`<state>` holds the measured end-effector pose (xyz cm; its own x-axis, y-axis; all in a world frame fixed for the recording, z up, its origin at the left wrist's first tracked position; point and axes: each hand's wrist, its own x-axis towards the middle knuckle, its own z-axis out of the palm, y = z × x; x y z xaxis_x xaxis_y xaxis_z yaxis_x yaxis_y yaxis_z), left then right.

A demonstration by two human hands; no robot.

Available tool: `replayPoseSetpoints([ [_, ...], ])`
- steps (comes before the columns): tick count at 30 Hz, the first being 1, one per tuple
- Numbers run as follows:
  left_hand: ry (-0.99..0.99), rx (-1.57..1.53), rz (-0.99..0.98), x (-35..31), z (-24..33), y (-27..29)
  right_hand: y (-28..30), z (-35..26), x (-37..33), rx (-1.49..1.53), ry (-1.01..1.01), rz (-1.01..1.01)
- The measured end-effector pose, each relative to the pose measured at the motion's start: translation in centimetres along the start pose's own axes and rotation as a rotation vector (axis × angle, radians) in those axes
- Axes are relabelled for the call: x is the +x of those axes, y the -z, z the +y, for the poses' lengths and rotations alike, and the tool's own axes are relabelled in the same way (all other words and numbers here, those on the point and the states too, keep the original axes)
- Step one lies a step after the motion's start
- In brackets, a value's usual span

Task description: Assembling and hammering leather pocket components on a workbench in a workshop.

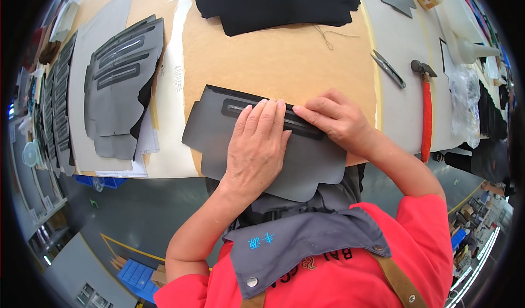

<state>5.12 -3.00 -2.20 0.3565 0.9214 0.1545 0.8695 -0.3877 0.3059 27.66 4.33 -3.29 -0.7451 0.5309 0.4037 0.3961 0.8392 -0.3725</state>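
A dark grey sheet-material panel (311, 163) with notched corners lies at the table's front edge, its near part hanging over. Along its far edge runs a folded black strip, with a long slot (234, 108) just below. My left hand (254, 144) rests flat on the panel, fingers stretched together over the slot. At the far edge, right of those fingertips, my right hand (344, 121) is closed in a pinch on the panel's border. The fingers curled under the right hand are partly hidden.
Stacks of similar slotted panels (117, 83) lie at left. Black fabric (279, 1) sits at the far middle, a loose thread (327, 39) beside it. To the right are thread snips (389, 69), a red-handled hammer (426, 111), a plastic bottle (473, 51) and a clear bag (465, 100).
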Motion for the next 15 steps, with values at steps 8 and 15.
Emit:
replayPoseSetpoints([
  [8, -0.008, 0.072, 0.012, 0.2, 1.0, 0.1, 0.7, -0.8, -0.9, 0.225, -0.357, 0.052],
  [15, 0.015, -0.008, 0.007, 0.5, 1.8, -0.2, 0.7, 0.4, -1.5, 0.003, -0.07, 0.011],
])
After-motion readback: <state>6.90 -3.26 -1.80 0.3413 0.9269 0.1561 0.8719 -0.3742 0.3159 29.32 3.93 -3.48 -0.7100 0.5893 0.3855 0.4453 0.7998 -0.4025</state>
